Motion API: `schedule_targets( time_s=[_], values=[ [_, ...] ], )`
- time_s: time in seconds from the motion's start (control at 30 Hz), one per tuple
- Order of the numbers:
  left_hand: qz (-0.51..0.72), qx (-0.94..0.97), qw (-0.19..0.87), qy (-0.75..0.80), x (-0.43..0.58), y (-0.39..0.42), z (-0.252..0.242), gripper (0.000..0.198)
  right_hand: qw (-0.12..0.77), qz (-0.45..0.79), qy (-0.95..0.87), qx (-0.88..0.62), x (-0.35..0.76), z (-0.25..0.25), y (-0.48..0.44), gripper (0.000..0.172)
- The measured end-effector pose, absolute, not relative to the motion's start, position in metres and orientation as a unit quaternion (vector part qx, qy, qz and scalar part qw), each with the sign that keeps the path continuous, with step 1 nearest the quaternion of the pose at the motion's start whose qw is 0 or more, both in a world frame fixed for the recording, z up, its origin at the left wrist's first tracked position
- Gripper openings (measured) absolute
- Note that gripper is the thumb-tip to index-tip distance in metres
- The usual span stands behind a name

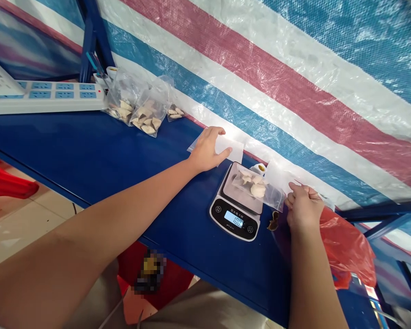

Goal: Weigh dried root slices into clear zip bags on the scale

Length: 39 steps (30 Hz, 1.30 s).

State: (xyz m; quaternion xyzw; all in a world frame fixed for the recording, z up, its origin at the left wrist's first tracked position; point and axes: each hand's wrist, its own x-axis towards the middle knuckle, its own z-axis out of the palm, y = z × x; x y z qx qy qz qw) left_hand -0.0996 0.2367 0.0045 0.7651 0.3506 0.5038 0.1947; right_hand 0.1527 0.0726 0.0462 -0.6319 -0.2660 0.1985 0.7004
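Observation:
My left hand (pixel 208 148), thumb and fingers apart, rests over a white paper slip (pixel 233 149) and the edge of a clear plastic bag. My right hand (pixel 304 205) is closed beside a white sheet (pixel 276 174) and the end of a clear bag; what its fingers pinch is hidden. Between the hands stands a kitchen scale (pixel 235 219) with a lit display. On its plate lies a clear bag of pale dried pieces (pixel 255 183). A dark, curled dried piece (pixel 273 220) lies right of the scale.
Clear bags of dried pieces (pixel 147 116) stand at the back left, near a power strip (pixel 63 96). A red plastic bag (pixel 345 249) lies at the right. Striped sheeting (pixel 243 59) hangs behind the blue table (pixel 68 151). Below is a red stool (pixel 171 274).

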Motion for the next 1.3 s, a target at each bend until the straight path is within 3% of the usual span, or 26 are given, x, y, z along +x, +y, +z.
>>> schedule_targets(
  time_s=[0.1, 0.23, 0.37, 0.53, 1.3],
  values=[
    [0.524, 0.752, 0.169, 0.364, -0.0997, 0.2366, 0.0052, 0.062, 0.695, 0.198, -0.271, -0.636, 0.1522, 0.0458, 0.0724, 0.052],
    [0.547, 0.714, 0.195, 0.39, -0.0996, 0.235, 0.0088, 0.039, 0.692, 0.199, -0.271, -0.639, 0.1512, 0.0465, 0.0721, 0.051],
    [0.513, 0.721, 0.233, 0.403, -0.0963, 0.2327, 0.0107, 0.06, 0.694, 0.2, -0.271, -0.637, 0.1501, 0.0473, 0.0721, 0.05],
    [0.47, 0.754, 0.271, 0.37, -0.0933, 0.2319, 0.008, 0.053, 0.694, 0.201, -0.27, -0.636, 0.1488, 0.0493, 0.0712, 0.051],
    [0.485, 0.74, 0.296, 0.361, -0.0959, 0.2403, 0.0033, 0.047, 0.68, 0.183, -0.295, -0.645, 0.1508, 0.0434, 0.0715, 0.052]
  ],
)
